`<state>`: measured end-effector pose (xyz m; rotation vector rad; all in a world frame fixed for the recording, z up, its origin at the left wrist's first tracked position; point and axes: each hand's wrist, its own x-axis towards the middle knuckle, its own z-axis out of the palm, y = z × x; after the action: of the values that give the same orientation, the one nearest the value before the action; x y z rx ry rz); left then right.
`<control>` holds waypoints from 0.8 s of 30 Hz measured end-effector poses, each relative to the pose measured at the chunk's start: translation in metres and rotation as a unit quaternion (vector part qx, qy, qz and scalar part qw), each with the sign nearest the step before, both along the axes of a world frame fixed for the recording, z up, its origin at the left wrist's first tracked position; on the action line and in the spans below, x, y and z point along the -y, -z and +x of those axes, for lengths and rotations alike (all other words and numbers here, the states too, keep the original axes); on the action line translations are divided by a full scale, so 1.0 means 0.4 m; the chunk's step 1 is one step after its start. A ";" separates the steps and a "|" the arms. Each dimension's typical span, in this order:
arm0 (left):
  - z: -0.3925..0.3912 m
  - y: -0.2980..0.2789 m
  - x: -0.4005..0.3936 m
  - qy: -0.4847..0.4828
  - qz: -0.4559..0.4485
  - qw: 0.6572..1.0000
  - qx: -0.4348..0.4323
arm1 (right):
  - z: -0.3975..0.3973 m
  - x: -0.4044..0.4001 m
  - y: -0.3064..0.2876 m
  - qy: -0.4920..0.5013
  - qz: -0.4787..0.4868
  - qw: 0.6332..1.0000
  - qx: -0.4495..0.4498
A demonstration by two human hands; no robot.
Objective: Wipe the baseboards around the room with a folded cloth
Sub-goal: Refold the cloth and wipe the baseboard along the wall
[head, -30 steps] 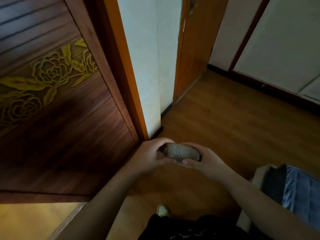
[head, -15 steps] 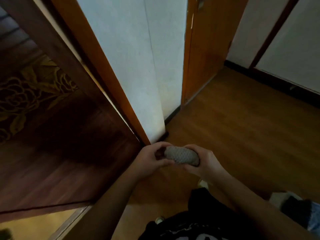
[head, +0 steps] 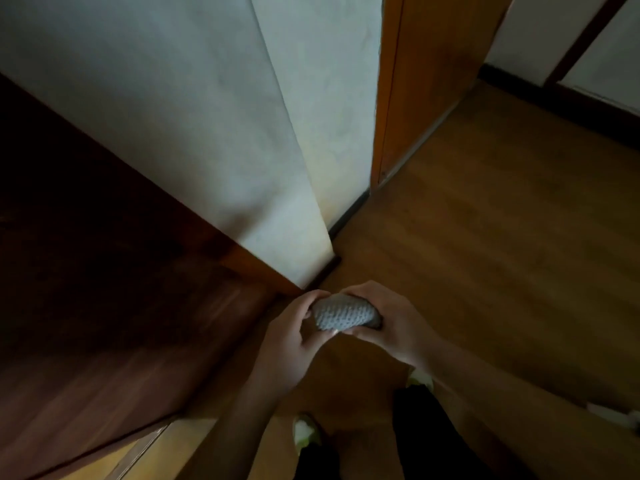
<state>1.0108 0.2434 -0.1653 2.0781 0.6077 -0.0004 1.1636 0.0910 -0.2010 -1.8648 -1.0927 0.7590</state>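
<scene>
A grey, textured folded cloth [head: 343, 315] is held between both hands in front of me, above the wooden floor. My left hand [head: 294, 336] grips its left end with the thumb underneath. My right hand [head: 391, 323] curls round its right end. A dark baseboard [head: 348, 211] runs along the foot of the white wall [head: 277, 133], from the wall's corner just beyond my hands to the orange door frame [head: 384, 116]. Another dark baseboard [head: 571, 105] lines the far right wall.
A dark wooden door panel [head: 104, 271] fills the left side. The wooden floor [head: 485, 237] stretches to the right. My feet in light shoes [head: 306, 433] and dark trousers show at the bottom. A small white object [head: 620, 415] lies at the right edge.
My view has swung right and closer to the wall corner; the carved door has slid out to the left and the blue item at right is gone. Both hands still hold the cloth.
</scene>
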 end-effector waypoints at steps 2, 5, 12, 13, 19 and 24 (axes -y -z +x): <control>0.008 0.118 -0.044 0.036 0.027 0.999 -0.004 | -0.008 -0.016 0.108 0.009 -0.007 1.000 0.008; 0.034 0.294 -0.095 0.098 0.062 0.993 -0.007 | -0.025 -0.022 0.279 0.042 -0.019 0.999 0.014; 0.083 0.692 -0.190 0.179 0.122 0.976 0.008 | -0.070 -0.082 0.690 0.146 0.014 0.989 0.024; 0.087 0.745 -0.200 0.181 0.129 0.975 0.006 | -0.073 -0.094 0.747 0.153 0.015 0.988 0.022; 0.082 1.030 -0.227 0.151 0.112 0.982 -0.029 | -0.077 -0.150 1.032 0.160 0.013 0.986 0.051; 0.101 1.211 -0.230 0.108 0.114 0.988 -0.009 | -0.041 -0.175 1.200 0.149 0.009 0.986 0.071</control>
<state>1.0513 0.3353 -0.6498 2.3588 0.4057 -0.0768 1.1471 0.1611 -0.6808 -2.0322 -0.8734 0.4488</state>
